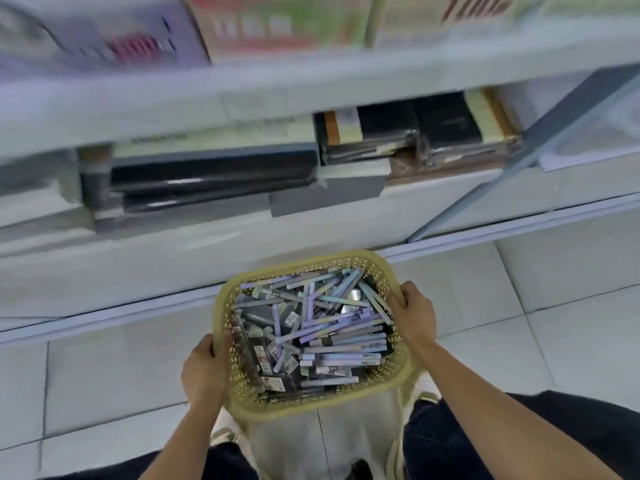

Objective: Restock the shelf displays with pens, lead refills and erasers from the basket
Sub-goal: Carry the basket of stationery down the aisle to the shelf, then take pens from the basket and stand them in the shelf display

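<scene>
Below shelf point(311, 98), L hand point(204, 370), R hand point(415, 315) grip basket point(277, 408), pens point(332, 327)

**Desk:** What is lost at 12 o'clock?

**Photographer:** Boxes point(277, 26) on the upper shelf point(242, 95), smeared by blur. Their print is unreadable and their tops are cut by the edge.

**Desk:** And the basket point(242, 403)?

**Photographer:** Labels on the pens point(332, 327) are too small to read, and the pile hides its floor. The rim hides part of the fingers of the left hand point(204, 368) at 8 o'clock and the right hand point(414, 313) at 3. Both forearms are cut off at 6.
</scene>
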`<action>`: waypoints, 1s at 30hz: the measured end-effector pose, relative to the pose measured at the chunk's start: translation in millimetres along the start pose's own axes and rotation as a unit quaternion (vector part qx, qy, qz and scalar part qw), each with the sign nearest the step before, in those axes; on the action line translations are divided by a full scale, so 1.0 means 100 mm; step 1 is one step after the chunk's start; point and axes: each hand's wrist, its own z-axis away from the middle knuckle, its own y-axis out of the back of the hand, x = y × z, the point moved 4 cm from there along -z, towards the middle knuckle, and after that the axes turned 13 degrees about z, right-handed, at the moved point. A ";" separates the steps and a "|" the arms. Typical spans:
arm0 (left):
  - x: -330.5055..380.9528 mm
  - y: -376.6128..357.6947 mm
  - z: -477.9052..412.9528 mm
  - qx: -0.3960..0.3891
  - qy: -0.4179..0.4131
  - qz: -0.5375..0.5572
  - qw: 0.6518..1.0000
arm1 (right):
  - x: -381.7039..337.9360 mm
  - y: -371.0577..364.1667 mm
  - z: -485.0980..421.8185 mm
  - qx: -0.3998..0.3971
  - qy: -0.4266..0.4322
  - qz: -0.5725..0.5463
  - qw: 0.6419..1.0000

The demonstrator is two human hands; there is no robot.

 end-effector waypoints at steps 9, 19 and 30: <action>-0.53 -0.79 -0.47 0.049 0.011 0.007 0.999 | 0.45 -0.89 -0.47 0.016 -0.001 0.004 1.000; -0.59 -1.07 -0.51 0.059 0.010 -0.009 0.998 | 0.66 -1.01 -0.67 0.006 0.030 0.017 0.999; 0.12 -1.77 -0.09 -0.225 -0.419 -0.215 0.853 | 0.03 -1.27 -0.42 -0.087 0.406 0.293 0.861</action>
